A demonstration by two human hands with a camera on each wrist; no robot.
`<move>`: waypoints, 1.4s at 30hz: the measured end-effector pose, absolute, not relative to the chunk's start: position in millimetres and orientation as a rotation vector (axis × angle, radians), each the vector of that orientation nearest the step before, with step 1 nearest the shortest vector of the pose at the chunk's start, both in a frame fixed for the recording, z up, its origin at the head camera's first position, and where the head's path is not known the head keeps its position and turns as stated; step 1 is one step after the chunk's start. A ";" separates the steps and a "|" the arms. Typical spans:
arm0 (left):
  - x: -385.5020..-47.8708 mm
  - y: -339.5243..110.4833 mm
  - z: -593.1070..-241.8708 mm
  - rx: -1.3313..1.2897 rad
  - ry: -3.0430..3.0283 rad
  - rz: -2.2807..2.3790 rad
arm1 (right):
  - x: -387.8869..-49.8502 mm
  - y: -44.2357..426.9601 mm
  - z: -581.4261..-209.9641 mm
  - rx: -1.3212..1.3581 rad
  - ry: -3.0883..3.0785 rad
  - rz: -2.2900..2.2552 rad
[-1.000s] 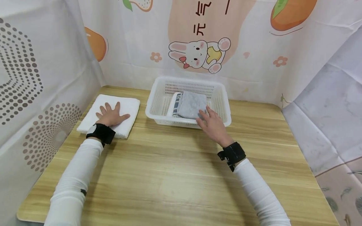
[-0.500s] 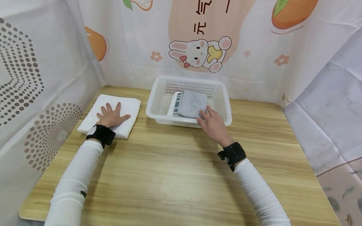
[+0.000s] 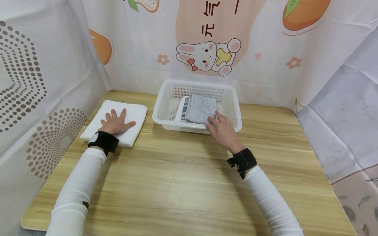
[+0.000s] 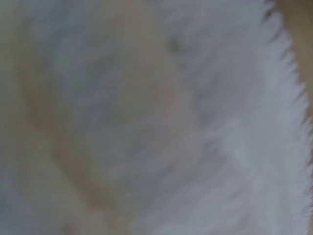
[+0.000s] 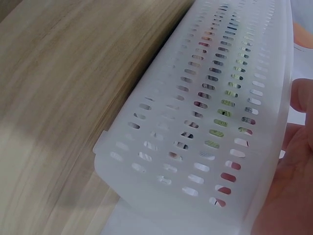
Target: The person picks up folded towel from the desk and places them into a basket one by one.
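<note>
My left hand (image 3: 114,124) rests on a folded white towel (image 3: 134,113) at the left of the table, palm down with fingers spread. Blurred white pile of the towel (image 4: 244,107) fills most of the left wrist view. At the front right rim of a white perforated plastic basket (image 3: 160,109), my right hand (image 3: 224,132) reaches over with its fingers extended. Inside that basket lie a grey folded cloth (image 3: 201,109) and, left of it, a white one with dark stripes (image 3: 183,109). The right wrist view shows the right hand (image 5: 293,186) along the basket's rim, partly out of frame.
The wood-grain table (image 3: 177,183) carries the towel at its left edge and the basket at its back. Printed white curtains (image 3: 133,42) hang behind and at both sides, close to the table's edges.
The white towel and my left hand have slid very slightly toward me. My right hand and the basket look unchanged.
</note>
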State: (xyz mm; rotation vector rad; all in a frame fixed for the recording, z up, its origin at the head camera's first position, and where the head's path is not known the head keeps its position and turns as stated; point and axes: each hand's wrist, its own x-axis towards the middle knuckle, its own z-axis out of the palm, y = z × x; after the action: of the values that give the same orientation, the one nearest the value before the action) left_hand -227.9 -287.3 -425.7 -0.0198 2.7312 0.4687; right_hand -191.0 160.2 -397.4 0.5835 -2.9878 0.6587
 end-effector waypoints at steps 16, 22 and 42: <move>-223.8 -327.5 -419.6 -0.084 2.763 0.618 | -191.2 159.1 -398.3 0.597 -2.977 0.700; -220.4 -332.3 -418.3 -0.080 2.697 0.694 | -191.3 159.1 -398.6 0.586 -2.976 0.692; -219.4 -332.9 -426.8 -0.073 2.681 0.671 | -191.4 159.7 -397.8 0.568 -2.978 0.676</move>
State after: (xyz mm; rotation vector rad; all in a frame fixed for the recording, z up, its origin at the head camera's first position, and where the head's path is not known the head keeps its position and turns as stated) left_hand -219.4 -332.9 -426.8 -0.0734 2.6807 0.6713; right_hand -191.4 159.7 -397.8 0.5679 -2.9784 0.6758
